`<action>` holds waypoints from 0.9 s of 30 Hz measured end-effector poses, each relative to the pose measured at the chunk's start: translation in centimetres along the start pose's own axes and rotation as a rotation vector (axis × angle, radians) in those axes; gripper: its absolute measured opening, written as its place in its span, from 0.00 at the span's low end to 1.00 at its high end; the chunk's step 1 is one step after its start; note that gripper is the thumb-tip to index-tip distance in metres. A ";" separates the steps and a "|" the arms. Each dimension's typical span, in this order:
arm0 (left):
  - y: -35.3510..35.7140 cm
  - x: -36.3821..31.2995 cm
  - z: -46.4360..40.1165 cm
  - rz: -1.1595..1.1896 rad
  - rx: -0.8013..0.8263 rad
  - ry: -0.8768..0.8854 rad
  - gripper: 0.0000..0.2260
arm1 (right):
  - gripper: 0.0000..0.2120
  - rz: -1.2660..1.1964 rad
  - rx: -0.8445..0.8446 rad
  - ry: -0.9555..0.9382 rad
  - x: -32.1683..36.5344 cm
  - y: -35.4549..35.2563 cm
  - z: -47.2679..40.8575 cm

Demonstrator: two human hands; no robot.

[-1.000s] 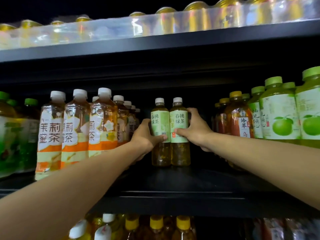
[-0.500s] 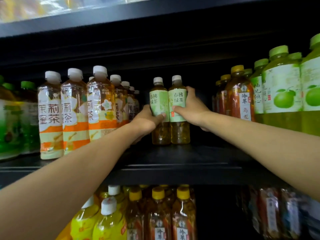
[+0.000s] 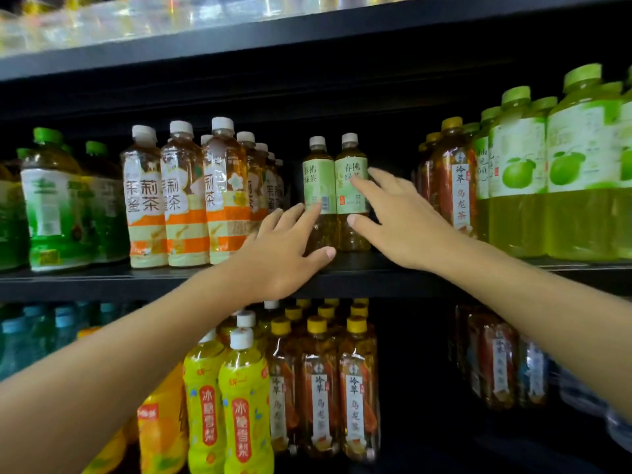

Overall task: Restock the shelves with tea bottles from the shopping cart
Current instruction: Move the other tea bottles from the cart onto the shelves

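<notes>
Head view, looking into a dark shop shelf (image 3: pixel 342 280) crowded with drinks. Dead centre, well back on that middle board: two small clear plastic tea bottles with white caps and pale green labels, standing upright and touching side by side, left tea bottle (image 3: pixel 318 179) and right tea bottle (image 3: pixel 352 179). Reaching in from the lower left, the left hand (image 3: pixel 287 254), fingers straight and spread, fingertips laid across the front of the left tea bottle low on its label, thumb stretched out near the bottle's foot. Not wrapped around it. Coming in from the right, the right hand (image 3: pixel 396 217), likewise wide and flat-fingered, index tip on the label of the right tea bottle, thumb tip against its amber lower body. Nothing held in either hand.

Just left of the pair, a row of taller clear bottles with white caps and orange-and-cream labels (image 3: pixel 184 200), running back in files. Farther left, green-capped bottles with green labels (image 3: pixel 54 206). To the right, apart from the pair by a dark gap, amber bottles with yellow caps (image 3: pixel 451 186), then big pale green bottles with green apple labels (image 3: pixel 574 172).

On the shelf below: yellow-labelled bottles with white caps (image 3: pixel 239 398), amber oolong bottles with yellow caps (image 3: pixel 321 388). Up top, blurred shrink-wrapped packs (image 3: pixel 136 18).
</notes>
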State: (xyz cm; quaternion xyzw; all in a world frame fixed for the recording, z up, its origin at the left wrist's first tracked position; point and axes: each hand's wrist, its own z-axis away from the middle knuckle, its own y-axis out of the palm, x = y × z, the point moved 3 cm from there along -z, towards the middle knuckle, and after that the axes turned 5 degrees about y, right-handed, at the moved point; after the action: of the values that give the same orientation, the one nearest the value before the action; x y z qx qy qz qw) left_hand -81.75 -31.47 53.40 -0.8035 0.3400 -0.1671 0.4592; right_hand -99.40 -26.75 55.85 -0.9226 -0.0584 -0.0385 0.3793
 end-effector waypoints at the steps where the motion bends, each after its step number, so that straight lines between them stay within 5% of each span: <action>1: -0.1 -0.2 1.4 -0.046 -0.022 0.018 0.33 | 0.30 0.046 -0.011 -0.021 0.8 -0.1 1.0; 10: 1.1 4.1 14.8 -0.385 -0.135 -0.107 0.33 | 0.32 0.201 -0.024 -0.180 7.4 4.0 9.6; 15: 3.4 7.7 22.4 -0.532 -0.032 -0.272 0.33 | 0.34 0.272 -0.003 -0.340 12.4 9.0 13.7; 27: 4.6 14.9 43.6 -0.542 0.159 -0.760 0.33 | 0.33 -0.119 0.369 -0.545 29.6 21.9 22.3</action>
State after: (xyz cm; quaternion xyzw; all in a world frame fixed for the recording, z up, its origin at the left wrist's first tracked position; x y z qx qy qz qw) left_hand -47.58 -16.30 26.10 -0.8299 -0.0882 -0.0005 0.5509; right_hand -66.49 -24.09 28.22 -0.8098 -0.2177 0.1987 0.5073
